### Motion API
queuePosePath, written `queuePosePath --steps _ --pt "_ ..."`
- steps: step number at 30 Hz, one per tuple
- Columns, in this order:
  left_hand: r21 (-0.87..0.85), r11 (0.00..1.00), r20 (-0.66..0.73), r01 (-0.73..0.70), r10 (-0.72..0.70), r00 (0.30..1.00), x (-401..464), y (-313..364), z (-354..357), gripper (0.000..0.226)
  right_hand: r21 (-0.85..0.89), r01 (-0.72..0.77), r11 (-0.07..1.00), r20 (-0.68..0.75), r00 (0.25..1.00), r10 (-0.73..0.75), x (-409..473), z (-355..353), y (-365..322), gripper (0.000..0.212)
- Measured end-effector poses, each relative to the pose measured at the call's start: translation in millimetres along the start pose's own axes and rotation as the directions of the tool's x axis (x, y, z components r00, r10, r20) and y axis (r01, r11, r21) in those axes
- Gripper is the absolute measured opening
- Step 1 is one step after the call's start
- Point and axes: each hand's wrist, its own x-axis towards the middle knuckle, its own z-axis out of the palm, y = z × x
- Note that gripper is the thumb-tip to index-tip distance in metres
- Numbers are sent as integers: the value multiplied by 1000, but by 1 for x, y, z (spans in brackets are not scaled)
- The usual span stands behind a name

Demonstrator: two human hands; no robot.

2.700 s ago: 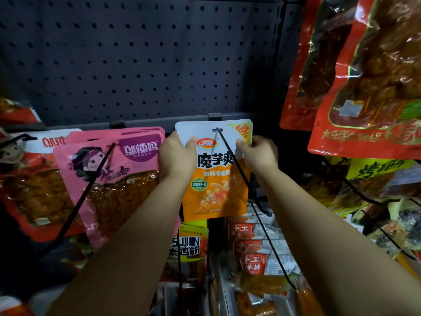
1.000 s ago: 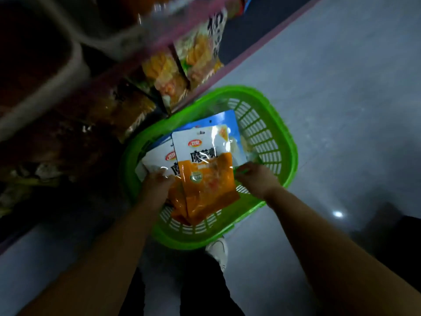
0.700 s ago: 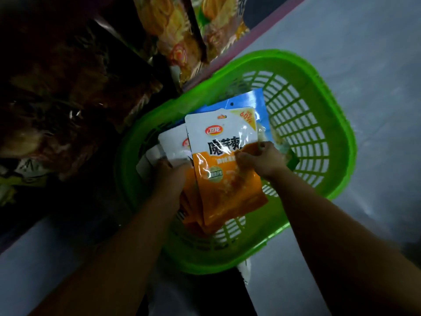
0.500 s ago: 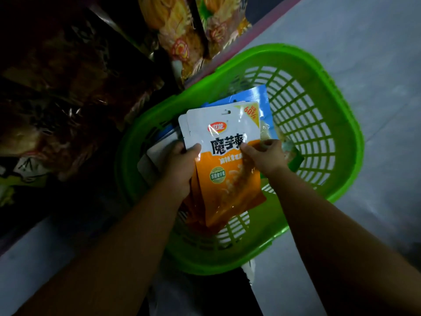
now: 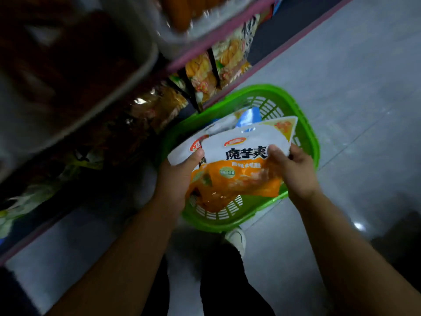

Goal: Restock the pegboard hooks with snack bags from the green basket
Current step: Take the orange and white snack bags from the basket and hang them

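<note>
Above the green basket on the floor, the left hand and right hand each clamp thumb and fingers on a side of the orange-and-white snack bags, probably keeping the floppy stack together for lifting to the hooks.

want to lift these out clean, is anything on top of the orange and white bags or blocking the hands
Nothing visible does. The left hand and right hand already grip the orange-and-white snack bags above the green plastic basket; nothing lies over them.
</note>
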Motion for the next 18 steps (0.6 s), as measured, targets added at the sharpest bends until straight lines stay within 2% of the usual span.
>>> queuePosePath --steps 4,8,11,14,18 --pt "31 993 -60 -115 117 991 -96 97 -10 41 190 23 981 13 1000 -26 -91 -25 -102 10" --pt "-71 966 -198 -250 232 952 -196 197 -27 22 252 84 964 98 989 -112 -182 -34 -211 16" --pt "-112 908 -232 -403 371 899 -256 264 -49 18 281 194 940 111 966 -233 -231 -34 -291 15" --pt "-118 833 -302 -540 488 819 -305 321 -81 13 269 345 899 142 909 -391 -274 -29 -365 14" --pt "-121 768 -348 -630 561 751 -349 382 -123 15 310 474 824 284 781 -556 -320 -11 -447 17"
